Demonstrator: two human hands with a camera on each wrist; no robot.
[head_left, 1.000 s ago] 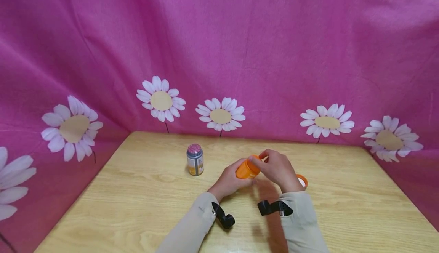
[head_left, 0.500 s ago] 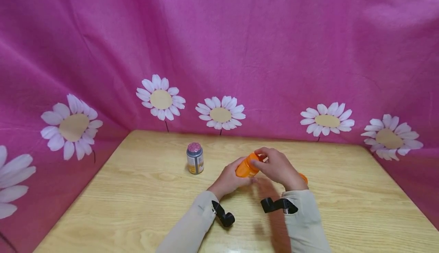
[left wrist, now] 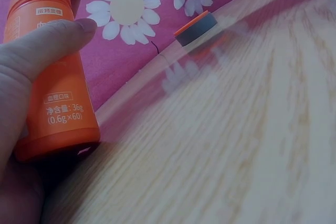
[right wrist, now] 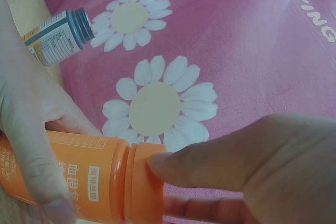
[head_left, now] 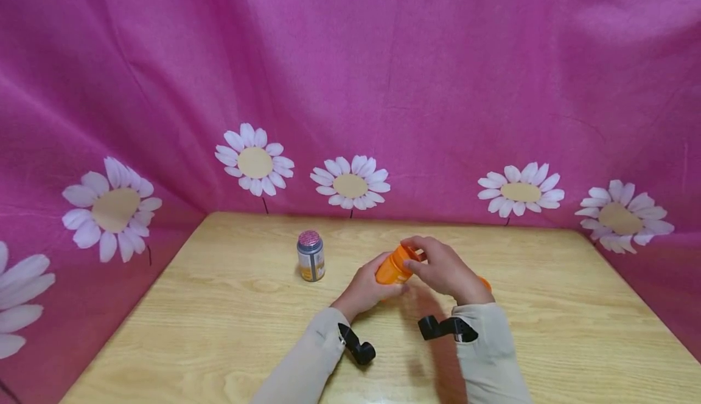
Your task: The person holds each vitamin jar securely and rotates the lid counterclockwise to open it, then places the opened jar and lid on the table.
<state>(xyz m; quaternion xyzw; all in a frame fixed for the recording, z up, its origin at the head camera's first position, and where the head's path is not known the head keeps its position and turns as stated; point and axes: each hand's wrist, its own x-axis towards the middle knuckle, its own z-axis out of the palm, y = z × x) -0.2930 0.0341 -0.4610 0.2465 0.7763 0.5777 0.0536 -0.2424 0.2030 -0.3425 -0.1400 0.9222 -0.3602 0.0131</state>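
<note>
Over the table, my left hand (head_left: 364, 288) grips an orange bottle (head_left: 390, 272) round its body, tilted with its top toward the right. White printing shows on the bottle (left wrist: 58, 87) in the left wrist view, with my thumb across it. My right hand (head_left: 446, 270) is at the bottle's top. Its thumb and fingers pinch the orange cap (right wrist: 144, 182), which sits against the bottle's neck. Part of the fingers is hidden behind the cap. In the right wrist view, my left hand (right wrist: 37, 114) wraps the bottle from the other side.
A grey bottle (head_left: 311, 261) with a pink sealed top stands upright left of my hands. An orange and grey lid (left wrist: 195, 29) lies on the wooden table (head_left: 219, 331), mostly behind my right wrist in the head view. A pink flowered cloth (head_left: 350, 87) hangs behind.
My right hand has turned and shifted slightly right at the cap, and its wrist now covers more of the lid on the table. My left hand and the orange bottle stay nearly still.
</note>
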